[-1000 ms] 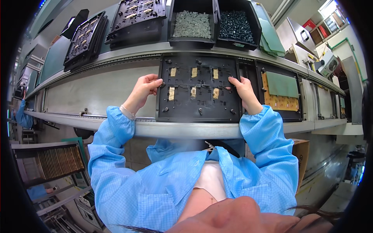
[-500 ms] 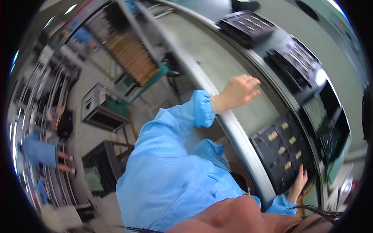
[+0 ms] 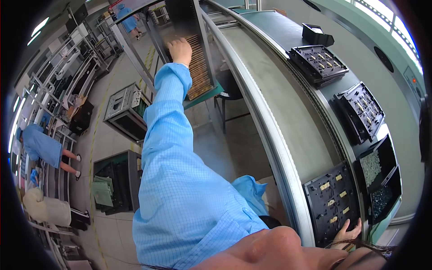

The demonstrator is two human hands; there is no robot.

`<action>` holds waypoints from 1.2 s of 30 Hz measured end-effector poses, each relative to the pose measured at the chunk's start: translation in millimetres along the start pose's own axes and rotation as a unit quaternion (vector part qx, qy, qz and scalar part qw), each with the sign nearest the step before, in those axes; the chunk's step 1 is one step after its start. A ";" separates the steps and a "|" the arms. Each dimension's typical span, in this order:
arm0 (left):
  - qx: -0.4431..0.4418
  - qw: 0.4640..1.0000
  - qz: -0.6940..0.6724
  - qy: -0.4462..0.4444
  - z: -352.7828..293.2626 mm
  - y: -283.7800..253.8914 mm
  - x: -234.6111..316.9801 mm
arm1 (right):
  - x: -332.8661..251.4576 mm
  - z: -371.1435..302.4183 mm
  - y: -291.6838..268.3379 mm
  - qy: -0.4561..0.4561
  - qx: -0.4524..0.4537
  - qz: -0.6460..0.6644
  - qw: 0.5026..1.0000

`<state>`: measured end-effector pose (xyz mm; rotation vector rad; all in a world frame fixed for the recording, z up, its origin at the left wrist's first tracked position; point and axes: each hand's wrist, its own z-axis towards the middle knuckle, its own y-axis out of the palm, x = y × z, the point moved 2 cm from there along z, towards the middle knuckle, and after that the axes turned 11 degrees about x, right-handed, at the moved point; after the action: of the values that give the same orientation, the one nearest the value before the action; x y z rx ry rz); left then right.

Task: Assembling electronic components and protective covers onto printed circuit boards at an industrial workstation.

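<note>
As right hand (image 3: 347, 235) touches black fixture (image 3: 338, 208) | long axis follows conveyor (image 3: 297, 121)

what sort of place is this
Probably an electronics assembly workshop: a long railed line holds a black tray, thin brown boards sit closely stacked, and a black bin holds small clear parts.

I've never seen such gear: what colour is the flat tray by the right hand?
The tray is black with tan patches, best seen in the head view.
</note>
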<state>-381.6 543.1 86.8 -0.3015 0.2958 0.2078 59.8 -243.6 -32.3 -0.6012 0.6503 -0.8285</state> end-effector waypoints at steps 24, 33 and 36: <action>0.348 0.752 -0.502 0.249 -85.8 -415.0 72.6 | -172.9 -24.7 -50.5 0.105 -0.215 0.538 0.808; 0.228 0.470 -0.721 0.456 -128.9 -529.5 136.8 | -174.6 -47.1 -48.4 0.391 -0.104 0.709 0.578; 0.055 0.296 -0.816 0.493 -104.6 -544.6 161.7 | -124.6 -44.9 -52.6 0.334 -0.104 0.659 0.665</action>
<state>-123.9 26.2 82.1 -0.4268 1.0746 -2.2342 -60.7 -180.8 10.4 0.1305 1.5878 0.4963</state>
